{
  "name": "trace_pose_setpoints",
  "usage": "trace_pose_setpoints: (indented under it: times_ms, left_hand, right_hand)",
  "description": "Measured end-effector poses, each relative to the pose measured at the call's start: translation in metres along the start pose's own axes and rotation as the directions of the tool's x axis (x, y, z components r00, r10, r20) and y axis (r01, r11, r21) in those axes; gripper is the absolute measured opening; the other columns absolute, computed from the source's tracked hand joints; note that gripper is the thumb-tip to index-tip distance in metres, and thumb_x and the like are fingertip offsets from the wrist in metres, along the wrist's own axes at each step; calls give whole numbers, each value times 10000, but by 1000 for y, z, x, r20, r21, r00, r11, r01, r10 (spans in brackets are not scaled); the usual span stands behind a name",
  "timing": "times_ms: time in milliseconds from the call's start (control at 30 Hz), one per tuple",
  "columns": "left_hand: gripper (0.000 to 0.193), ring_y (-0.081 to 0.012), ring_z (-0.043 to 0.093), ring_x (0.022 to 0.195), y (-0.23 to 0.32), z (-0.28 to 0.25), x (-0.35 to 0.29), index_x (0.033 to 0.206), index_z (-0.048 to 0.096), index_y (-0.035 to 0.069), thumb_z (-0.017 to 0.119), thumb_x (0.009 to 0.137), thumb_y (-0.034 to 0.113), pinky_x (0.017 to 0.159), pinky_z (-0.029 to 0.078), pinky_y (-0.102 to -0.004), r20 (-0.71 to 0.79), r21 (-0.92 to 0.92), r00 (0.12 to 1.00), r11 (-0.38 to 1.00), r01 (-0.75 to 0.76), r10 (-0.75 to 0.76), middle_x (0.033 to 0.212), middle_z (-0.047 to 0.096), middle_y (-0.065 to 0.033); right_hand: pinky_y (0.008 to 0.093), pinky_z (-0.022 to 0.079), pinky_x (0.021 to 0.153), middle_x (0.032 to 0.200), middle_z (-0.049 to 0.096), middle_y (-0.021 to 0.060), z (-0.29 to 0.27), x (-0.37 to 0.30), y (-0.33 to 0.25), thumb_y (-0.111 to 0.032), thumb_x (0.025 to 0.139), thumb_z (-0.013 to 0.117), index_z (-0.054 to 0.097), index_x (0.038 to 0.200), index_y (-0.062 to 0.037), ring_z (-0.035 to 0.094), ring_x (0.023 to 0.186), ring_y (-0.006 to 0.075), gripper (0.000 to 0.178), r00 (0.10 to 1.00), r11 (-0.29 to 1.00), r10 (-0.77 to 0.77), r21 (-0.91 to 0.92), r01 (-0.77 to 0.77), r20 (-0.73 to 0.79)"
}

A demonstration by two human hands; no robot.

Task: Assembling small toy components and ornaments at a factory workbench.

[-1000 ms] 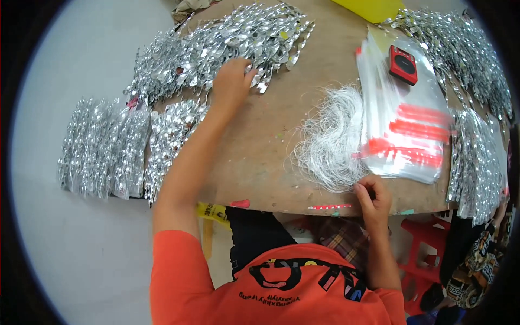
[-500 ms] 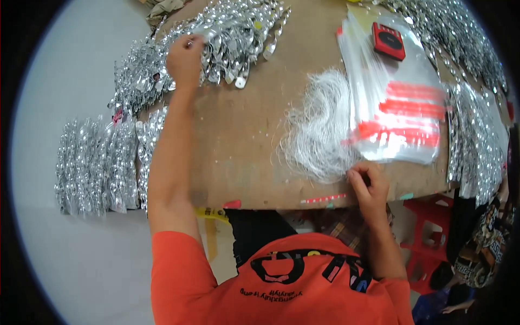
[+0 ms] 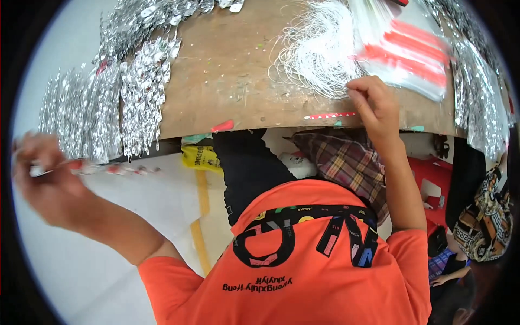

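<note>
My left hand (image 3: 49,181) is out at the far left beyond the table's edge, smeared by motion. Its closed fingers grip one end of a shiny twisted silver foil strand (image 3: 116,169), which trails out to the right. My right hand (image 3: 379,108) is over the table's near edge, thumb and forefinger pinched at the lower right side of a loose bundle of white string (image 3: 319,51). Strands reach the fingertips there. Beside my left hand, silver foil strands (image 3: 81,116) hang in rows over the table edge, with a shorter bunch (image 3: 143,89) next to them.
Clear plastic bags (image 3: 401,81) with red bands lie right of the string. More silver strands hang at the right edge (image 3: 476,103). A red-and-white strip (image 3: 329,116) lies along the brown tabletop's (image 3: 216,92) front. A red stool (image 3: 428,184) and another person are at lower right.
My left hand has come down and left from the far silver pile, bringing a foil strand with it. My right hand stays pinched at the string. The view has shifted nearer my body.
</note>
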State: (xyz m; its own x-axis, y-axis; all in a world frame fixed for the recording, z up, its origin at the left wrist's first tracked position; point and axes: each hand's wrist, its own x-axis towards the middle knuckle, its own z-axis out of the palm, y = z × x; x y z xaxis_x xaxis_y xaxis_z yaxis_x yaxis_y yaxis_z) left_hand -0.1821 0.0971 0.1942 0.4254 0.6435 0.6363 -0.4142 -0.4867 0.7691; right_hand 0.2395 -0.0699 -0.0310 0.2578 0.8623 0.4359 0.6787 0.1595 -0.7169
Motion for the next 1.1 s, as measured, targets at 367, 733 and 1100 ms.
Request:
trace_pose_setpoints:
  times_ms: [367,733,1100]
  left_hand:
    - [305,-65,500,581,-167,165,-181,1146,528,18,531,892,188,518,414,-194,-116,-153,535,547,823,-837,856,570,-41]
    - [284,-65,485,576,-174,156,-185,1118,537,8,549,878,161,517,395,-193,-113,-206,517,529,823,-848,835,564,-31]
    - [296,-34,376,506,-162,177,-150,1053,570,-7,612,791,124,468,287,-176,-51,-103,537,539,836,-842,663,457,40]
  right_hand:
    - [310,364,617,733,546,20,57,53,-11,-108,759,605,593,821,-102,512,644,204,63,854,830,-433,-242,502,289]
    - [305,345,620,675,472,18,99,57,-33,-111,639,571,489,688,-105,526,604,161,96,737,556,-542,-486,675,403]
    - [186,352,522,925,602,81,41,-18,-62,-147,867,522,536,864,-57,411,527,55,92,751,316,449,700,-641,485]
